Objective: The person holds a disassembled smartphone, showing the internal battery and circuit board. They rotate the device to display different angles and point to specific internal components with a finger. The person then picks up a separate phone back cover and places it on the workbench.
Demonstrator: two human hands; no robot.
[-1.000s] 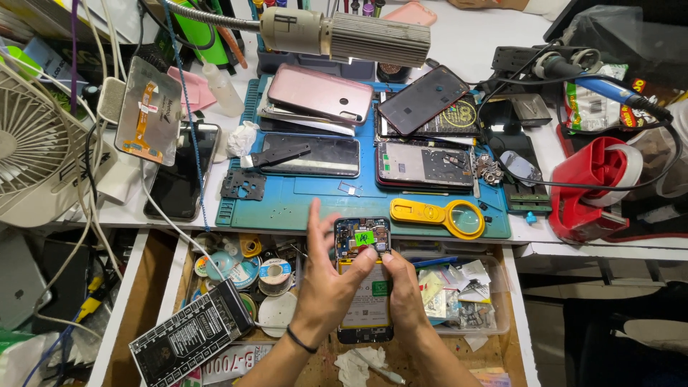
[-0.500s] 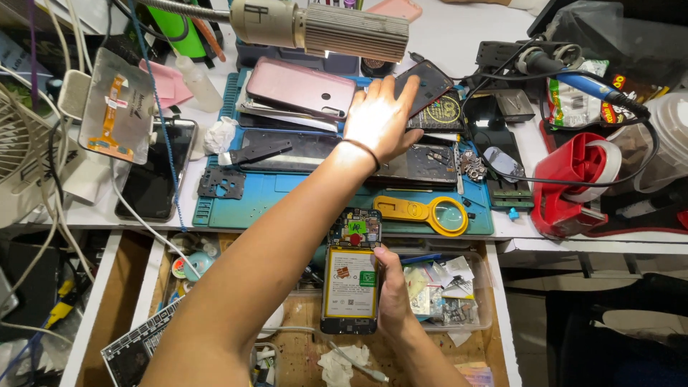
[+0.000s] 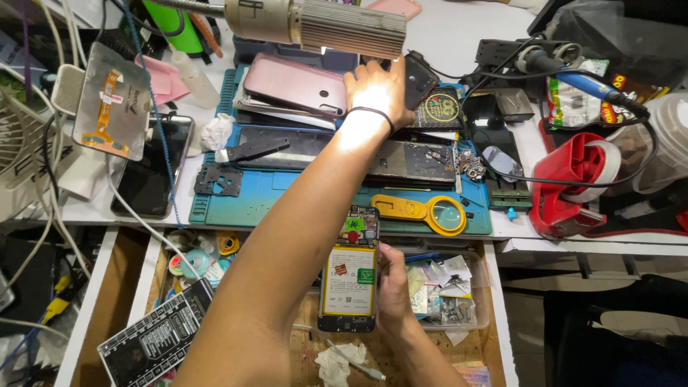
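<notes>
bright | lamp [image 3: 322,25] overhead | glare on left hand [image 3: 376,97] | sharp focus

Right hand [image 3: 393,290] grips opened phone [image 3: 349,276]; left hand [image 3: 378,93] reaches.

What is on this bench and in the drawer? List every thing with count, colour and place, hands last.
Opened phone: one, black with yellow battery, over the drawer, in the right hand.
Pink phone back: one, pink, far side of the mat.
Mat: one, teal, mid bench.
Magnifier: one, yellow, near edge of the mat.
Lamp: one, grey, above the mat.
Tape dispenser: one, red, right of the mat.
Dark phone: one, black, left of the mat.
Fan: one, white, far left.
Parts tray: one, clear, in the drawer.
Left hand: reaching to the far side of the mat, under the lamp.
Right hand: gripping the opened phone.
</notes>
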